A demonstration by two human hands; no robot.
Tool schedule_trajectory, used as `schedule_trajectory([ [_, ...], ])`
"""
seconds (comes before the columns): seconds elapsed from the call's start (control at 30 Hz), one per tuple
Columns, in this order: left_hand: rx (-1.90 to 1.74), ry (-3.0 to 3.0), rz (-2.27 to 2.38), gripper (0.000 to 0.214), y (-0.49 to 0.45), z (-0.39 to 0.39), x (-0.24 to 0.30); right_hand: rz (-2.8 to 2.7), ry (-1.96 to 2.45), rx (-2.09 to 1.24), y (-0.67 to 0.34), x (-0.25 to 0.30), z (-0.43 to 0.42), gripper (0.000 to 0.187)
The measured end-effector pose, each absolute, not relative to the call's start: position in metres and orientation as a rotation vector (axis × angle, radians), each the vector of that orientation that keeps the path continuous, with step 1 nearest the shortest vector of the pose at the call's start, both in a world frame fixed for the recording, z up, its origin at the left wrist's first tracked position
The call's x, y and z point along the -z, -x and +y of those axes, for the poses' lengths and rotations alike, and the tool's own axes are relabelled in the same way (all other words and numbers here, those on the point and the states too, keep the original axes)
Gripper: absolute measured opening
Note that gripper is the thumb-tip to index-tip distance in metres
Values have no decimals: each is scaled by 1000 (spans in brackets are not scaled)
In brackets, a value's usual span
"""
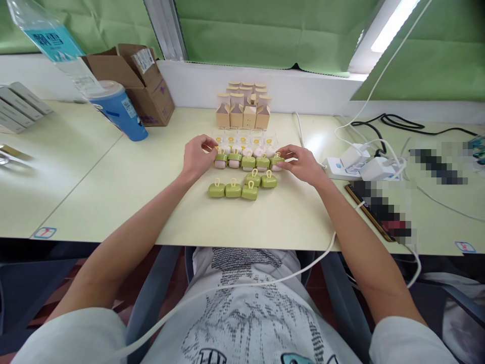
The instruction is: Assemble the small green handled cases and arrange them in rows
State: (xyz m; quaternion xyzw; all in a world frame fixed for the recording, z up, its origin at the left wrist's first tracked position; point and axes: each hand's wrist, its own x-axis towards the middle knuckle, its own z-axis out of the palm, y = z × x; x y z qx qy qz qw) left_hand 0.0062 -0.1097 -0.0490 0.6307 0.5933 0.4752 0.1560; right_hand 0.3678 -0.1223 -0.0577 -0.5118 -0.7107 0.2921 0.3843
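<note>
Several small green cases with cream loops on top stand in a row, some with pale pink lower parts; one is the green case (248, 162) in the middle. At the row's right end, my right hand (301, 163) has its thumb and fingers around another green-topped case (276, 161). My left hand (197, 157) is at the left end, fingers curled beside a green-and-pink case (220, 161); its grip is partly hidden. Behind the row are clear plastic pieces (243, 136) with yellow marks. Nearer me sit several loose green cases (233, 190).
Small open cardboard boxes (237, 117) stand at the wall. To the left are a blue cup (121, 114), a water bottle (56, 45) and a brown carton (151, 96). A power strip (337, 169), cables and a phone (369, 215) lie on the right.
</note>
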Motion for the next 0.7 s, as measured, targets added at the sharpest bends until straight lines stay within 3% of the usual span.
schedule_trajectory([
  [0.23, -1270, -1938, 1659, 10, -6, -107, 57, -1805, 1300, -746, -369, 58, -123, 51],
  [0.63, -1214, -1971, 1676, 12, -8, -106, 60, -1855, 1293, -646, -369, 60, -121, 63],
  [0.7, -1239, -1985, 1676, 8, -6, -103, 63, -1840, 1298, -590, -370, 63, -118, 72],
])
